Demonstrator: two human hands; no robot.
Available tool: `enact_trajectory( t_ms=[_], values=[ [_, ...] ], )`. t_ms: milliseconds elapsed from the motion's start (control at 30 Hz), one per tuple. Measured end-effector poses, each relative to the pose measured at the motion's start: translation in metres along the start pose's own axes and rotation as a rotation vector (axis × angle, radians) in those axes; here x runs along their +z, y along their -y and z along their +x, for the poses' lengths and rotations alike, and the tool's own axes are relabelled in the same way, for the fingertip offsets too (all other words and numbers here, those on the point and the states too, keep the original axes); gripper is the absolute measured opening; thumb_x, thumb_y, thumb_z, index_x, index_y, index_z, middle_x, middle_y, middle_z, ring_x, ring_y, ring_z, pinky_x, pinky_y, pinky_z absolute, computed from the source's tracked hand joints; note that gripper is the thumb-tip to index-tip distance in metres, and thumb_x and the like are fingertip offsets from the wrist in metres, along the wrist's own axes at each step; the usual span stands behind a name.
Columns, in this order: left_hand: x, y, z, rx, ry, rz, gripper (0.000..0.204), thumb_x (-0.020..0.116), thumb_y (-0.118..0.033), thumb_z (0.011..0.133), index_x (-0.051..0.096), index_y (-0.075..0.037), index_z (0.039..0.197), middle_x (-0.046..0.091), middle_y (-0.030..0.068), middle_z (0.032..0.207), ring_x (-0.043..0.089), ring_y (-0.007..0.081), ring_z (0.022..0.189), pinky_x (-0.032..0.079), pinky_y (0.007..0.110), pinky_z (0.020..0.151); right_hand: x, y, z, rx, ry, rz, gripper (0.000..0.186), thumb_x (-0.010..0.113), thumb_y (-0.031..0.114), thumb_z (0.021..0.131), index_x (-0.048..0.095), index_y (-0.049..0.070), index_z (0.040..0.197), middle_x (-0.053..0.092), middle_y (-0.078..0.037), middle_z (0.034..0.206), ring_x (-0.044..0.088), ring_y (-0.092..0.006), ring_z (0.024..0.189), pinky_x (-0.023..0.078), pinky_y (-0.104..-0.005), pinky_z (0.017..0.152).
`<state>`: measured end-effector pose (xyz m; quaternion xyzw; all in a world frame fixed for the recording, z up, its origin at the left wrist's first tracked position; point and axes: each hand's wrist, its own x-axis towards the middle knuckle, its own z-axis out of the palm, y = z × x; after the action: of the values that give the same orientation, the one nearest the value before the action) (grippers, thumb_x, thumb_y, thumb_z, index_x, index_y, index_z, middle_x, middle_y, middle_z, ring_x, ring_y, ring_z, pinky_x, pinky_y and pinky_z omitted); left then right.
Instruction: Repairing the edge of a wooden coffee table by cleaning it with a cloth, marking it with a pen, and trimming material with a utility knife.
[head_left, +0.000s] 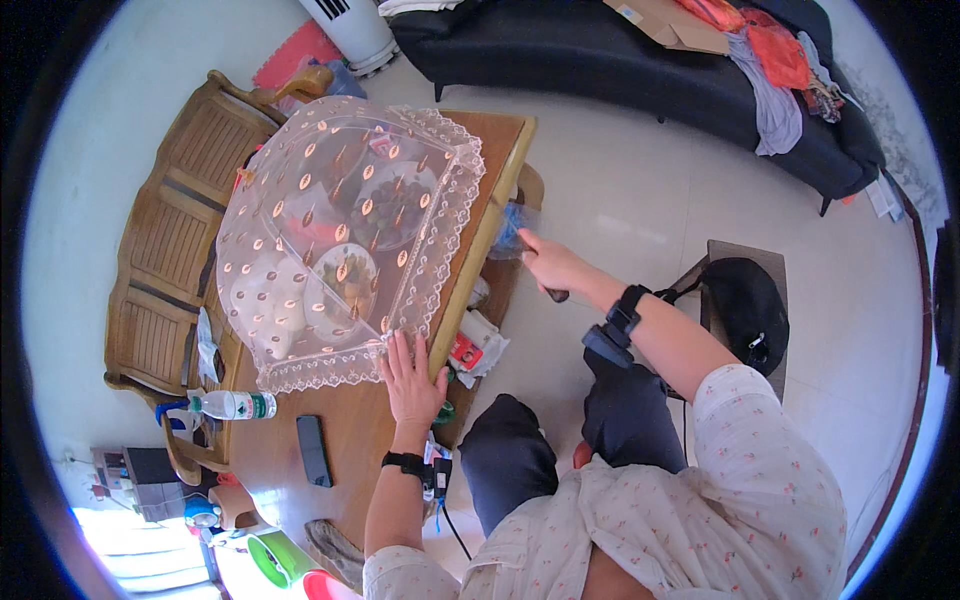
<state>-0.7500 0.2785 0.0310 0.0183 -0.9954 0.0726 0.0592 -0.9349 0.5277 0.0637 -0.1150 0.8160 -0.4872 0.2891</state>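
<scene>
My left hand [411, 380] lies flat with fingers spread at the corner of a sheer pink mesh food cover [290, 240], touching its lace border. Under the mesh show bowls and plates of food, blurred by the fabric. Out past the table's right edge, my right hand [556, 266] is closed round a dark handle [558, 295], whose end pokes out below the fist. What the handle belongs to is unclear. Beside that fist is a clear and blue plastic bag [512, 232], at the table's edge; whether the hand touches it I cannot tell.
On the wooden table [275, 450] are a phone [314, 451] and a water bottle [235, 405]. A wooden bench [170, 240] runs along the left. Packages [478, 348] sit on a lower shelf. Behind stands a black sofa [560, 70]; a black bag [745, 310] rests on a stool at right.
</scene>
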Motion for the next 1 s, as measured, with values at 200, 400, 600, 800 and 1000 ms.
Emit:
enact_trajectory(
  t_ms=[200, 400, 600, 800, 1000],
  values=[
    [0.006, 0.001, -0.006, 0.003, -0.037, -0.022, 0.066, 0.057, -0.038, 0.079, 0.036, -0.008, 0.133, 0.020, 0.0206, 0.143, 0.018, 0.0354, 0.133, 0.019, 0.051, 0.105, 0.019, -0.001, -0.010, -0.025, 0.020, -0.006, 0.055, 0.037, 0.019, 0.090, 0.019, 0.002, 0.139, 0.058, -0.012, 0.061, 0.056, -0.0207, 0.049, 0.046, -0.0358, 0.048],
    [0.004, 0.004, -0.002, 0.003, -0.033, -0.009, 0.067, 0.057, -0.038, 0.078, 0.035, -0.009, 0.134, 0.021, 0.0195, 0.143, 0.019, 0.0346, 0.133, 0.019, 0.051, 0.105, 0.018, 0.003, -0.019, 0.014, 0.052, -0.045, 0.055, 0.037, 0.019, 0.090, 0.019, 0.006, 0.140, 0.054, -0.008, 0.058, 0.054, -0.0186, 0.049, 0.045, -0.0344, 0.049],
    [0.007, 0.005, -0.003, -0.001, -0.030, -0.010, 0.068, 0.057, -0.038, 0.078, 0.033, -0.009, 0.135, 0.021, 0.0189, 0.143, 0.018, 0.0343, 0.133, 0.020, 0.052, 0.104, 0.044, -0.001, -0.035, 0.019, 0.079, -0.112, 0.055, 0.037, 0.020, 0.089, 0.020, 0.011, 0.141, 0.054, -0.008, 0.058, 0.053, -0.0189, 0.048, 0.045, -0.0355, 0.049],
    [0.008, 0.006, -0.008, -0.006, -0.052, -0.035, 0.068, 0.056, -0.038, 0.079, 0.033, -0.009, 0.136, 0.020, 0.0183, 0.144, 0.018, 0.0343, 0.133, 0.021, 0.053, 0.104, 0.039, 0.007, -0.048, 0.051, 0.144, -0.113, 0.054, 0.037, 0.019, 0.089, 0.021, 0.013, 0.140, 0.054, -0.009, 0.059, 0.053, -0.0192, 0.048, 0.045, -0.0363, 0.049],
    [0.008, 0.002, -0.005, 0.001, -0.068, -0.069, 0.069, 0.059, -0.034, 0.077, 0.033, -0.009, 0.135, 0.020, 0.0189, 0.144, 0.019, 0.0353, 0.132, 0.020, 0.051, 0.104, 0.064, -0.008, -0.056, 0.020, 0.119, -0.140, 0.054, 0.038, 0.019, 0.089, 0.022, 0.014, 0.140, 0.055, -0.010, 0.064, 0.052, -0.0189, 0.049, 0.044, -0.0357, 0.049]
  ],
)
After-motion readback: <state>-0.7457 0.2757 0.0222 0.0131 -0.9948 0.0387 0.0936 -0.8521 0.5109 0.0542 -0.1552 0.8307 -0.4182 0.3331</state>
